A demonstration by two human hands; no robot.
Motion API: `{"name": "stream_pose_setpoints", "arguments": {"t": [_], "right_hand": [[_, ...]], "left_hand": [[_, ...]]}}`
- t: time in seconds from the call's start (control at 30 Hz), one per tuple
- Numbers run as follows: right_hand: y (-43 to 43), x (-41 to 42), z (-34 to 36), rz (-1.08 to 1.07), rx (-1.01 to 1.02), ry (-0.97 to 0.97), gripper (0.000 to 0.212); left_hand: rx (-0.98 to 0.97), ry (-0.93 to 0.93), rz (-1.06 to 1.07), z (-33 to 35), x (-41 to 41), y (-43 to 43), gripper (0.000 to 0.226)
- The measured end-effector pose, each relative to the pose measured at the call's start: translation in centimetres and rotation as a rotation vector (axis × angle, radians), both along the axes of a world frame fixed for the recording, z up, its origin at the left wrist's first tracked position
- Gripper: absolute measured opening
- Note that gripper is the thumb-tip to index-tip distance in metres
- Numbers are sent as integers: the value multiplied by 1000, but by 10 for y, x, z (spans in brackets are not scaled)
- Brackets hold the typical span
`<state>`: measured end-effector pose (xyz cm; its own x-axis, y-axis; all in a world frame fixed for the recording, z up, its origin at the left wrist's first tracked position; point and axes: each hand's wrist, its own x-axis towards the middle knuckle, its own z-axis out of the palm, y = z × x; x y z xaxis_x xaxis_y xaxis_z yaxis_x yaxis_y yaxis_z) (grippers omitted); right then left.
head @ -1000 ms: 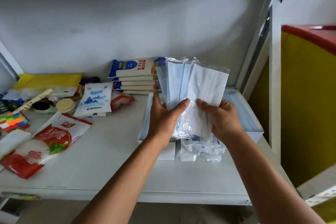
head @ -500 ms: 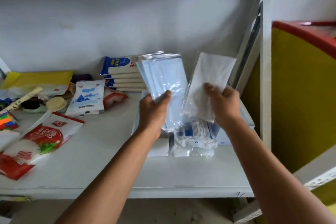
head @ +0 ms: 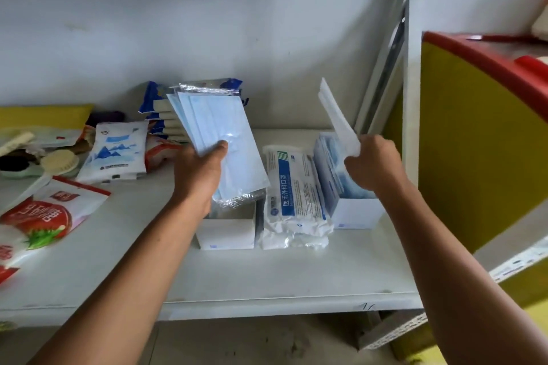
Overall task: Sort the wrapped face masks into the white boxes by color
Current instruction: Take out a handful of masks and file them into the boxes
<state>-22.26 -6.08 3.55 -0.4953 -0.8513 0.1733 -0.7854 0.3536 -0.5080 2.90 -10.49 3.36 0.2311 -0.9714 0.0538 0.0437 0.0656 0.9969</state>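
Observation:
My left hand (head: 198,178) grips a fanned stack of blue wrapped masks (head: 216,130), held upright above the left white box (head: 226,234). My right hand (head: 373,164) pinches a single white wrapped mask (head: 336,115), seen nearly edge-on, above the right white box (head: 354,213). That right box holds several blue wrapped masks (head: 332,163) standing on edge. What lies inside the left box is hidden behind my left hand and the stack.
A white mask pack with a blue label (head: 292,201) lies between the two boxes on the white shelf (head: 267,278). Stacked blue-and-white packs (head: 154,115), snack bags (head: 47,216) and a brush (head: 56,163) crowd the left. A shelf post (head: 410,98) and a yellow bin (head: 480,142) stand right.
My hands have moved apart. The right hand carried the white mask rightward over the right box and turned it edge-on. The left hand kept the blue stack over the left box.

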Motion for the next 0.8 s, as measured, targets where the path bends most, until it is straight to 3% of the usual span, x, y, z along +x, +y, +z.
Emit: {"name": "stream_pose_setpoints", "arguments": {"t": [0.1,0.17,0.3,0.47,0.63,0.8], "right_hand": [[0,-3,11,-61,-146,-102,33],[-1,1,13,-33,-113,-123,34],[4,2,3,-31,22,12,39],[12,-6,0,-117,-15,92,35],[7,-2,2,-26,-115,64,39],[2,-6,-12,18,141,127,26]], "left_hand": [[-37,11,11,3,2,4,32],[-37,13,13,5,1,5,33],[-42,24,9,4,0,9,36],[-40,34,5,4,2,11,36],[-45,41,9,5,-3,12,38],[-22,27,9,0,-4,10,32]]}}
